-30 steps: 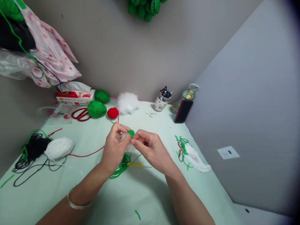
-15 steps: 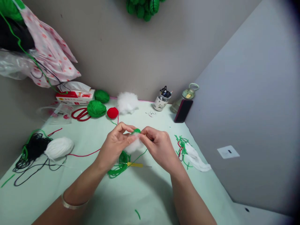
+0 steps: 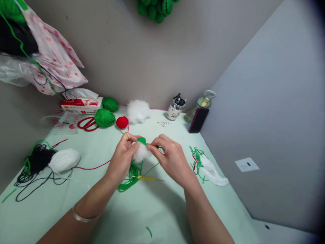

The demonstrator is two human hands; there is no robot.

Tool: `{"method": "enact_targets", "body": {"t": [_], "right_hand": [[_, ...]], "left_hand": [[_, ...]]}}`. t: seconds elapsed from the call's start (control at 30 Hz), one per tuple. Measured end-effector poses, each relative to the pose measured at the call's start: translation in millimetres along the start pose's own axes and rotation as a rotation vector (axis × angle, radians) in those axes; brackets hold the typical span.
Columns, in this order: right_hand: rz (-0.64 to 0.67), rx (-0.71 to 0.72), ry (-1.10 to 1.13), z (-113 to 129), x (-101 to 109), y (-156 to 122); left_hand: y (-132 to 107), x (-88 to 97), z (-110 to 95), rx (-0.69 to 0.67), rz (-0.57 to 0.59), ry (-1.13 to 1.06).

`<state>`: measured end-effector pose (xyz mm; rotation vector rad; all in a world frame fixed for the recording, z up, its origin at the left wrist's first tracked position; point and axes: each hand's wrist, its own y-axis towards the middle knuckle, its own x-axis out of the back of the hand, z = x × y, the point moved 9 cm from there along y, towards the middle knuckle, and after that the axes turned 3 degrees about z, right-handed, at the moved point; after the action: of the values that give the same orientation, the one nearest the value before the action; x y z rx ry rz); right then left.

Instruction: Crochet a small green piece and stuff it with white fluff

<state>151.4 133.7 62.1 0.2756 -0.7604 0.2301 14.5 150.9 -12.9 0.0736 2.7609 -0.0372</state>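
A small green crocheted piece [image 3: 141, 140] with a tuft of white stuffing [image 3: 141, 153] hanging below it is held over the middle of the table. My left hand [image 3: 124, 154] grips the piece from the left, thumb against the stuffing. The thumb and forefinger of my right hand [image 3: 167, 155] are closed in a pinch at the piece's right edge. Under my hands lie a loose hank of green yarn [image 3: 129, 181] and a yellow-handled crochet hook [image 3: 146, 178], whose far end is partly hidden by the yarn. A green strand runs up toward my right hand.
At the back stand a tissue box [image 3: 83, 105], green yarn balls [image 3: 104, 118], a red ball [image 3: 122, 122], stuffing [image 3: 138, 111], a pen cup [image 3: 174, 110] and a phone [image 3: 199, 120]. Red scissors [image 3: 88, 124] and white yarn [image 3: 64, 160] lie left, green scraps [image 3: 198, 156] right.
Both hands have shifted slightly left with the green piece and stuffing. More of the green piece now shows between them, and my right fingers have drawn a little toward its right edge.
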Motion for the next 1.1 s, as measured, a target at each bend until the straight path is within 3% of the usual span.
{"method": "enact_targets", "body": {"t": [0.07, 0.13, 0.23, 0.3, 0.37, 0.47, 0.57, 0.7, 0.9, 1.1], "right_hand": [[-0.091, 0.037, 0.069, 0, 12, 1], [-0.105, 0.059, 0.288, -2, 15, 2], [0.034, 0.026, 0.774, -5, 0, 5], [0.094, -0.025, 0.965, -8, -10, 6], [0.037, -0.064, 0.894, -15, -10, 7], [-0.083, -0.037, 0.485, -16, -2, 6], [-0.029, 0.046, 0.209, -7, -10, 5], [-0.051, 0.042, 0.15, -7, -14, 6], [-0.084, -0.154, 0.241, -17, -10, 2], [-0.066, -0.108, 0.126, -6, 1, -3]], "left_hand": [[-1, -3.4, 2, 0.031, 0.02, -0.028], [-2, -7.7, 4, 0.064, 0.047, -0.056], [-4, -10.7, 6, 0.099, 0.067, -0.083], [-5, -9.2, 4, 0.112, 0.06, -0.087], [-6, -7.4, 2, 0.126, 0.057, -0.1], [-6, -4.2, -1, 0.129, 0.043, -0.131], [-6, -2.6, -1, 0.106, 0.017, -0.128], [-6, -6.0, -1, 0.056, 0.016, -0.104], [-11, -14.2, -6, 0.068, 0.092, -0.083], [-7, -18.1, -8, 0.041, 0.222, -0.063]]}}
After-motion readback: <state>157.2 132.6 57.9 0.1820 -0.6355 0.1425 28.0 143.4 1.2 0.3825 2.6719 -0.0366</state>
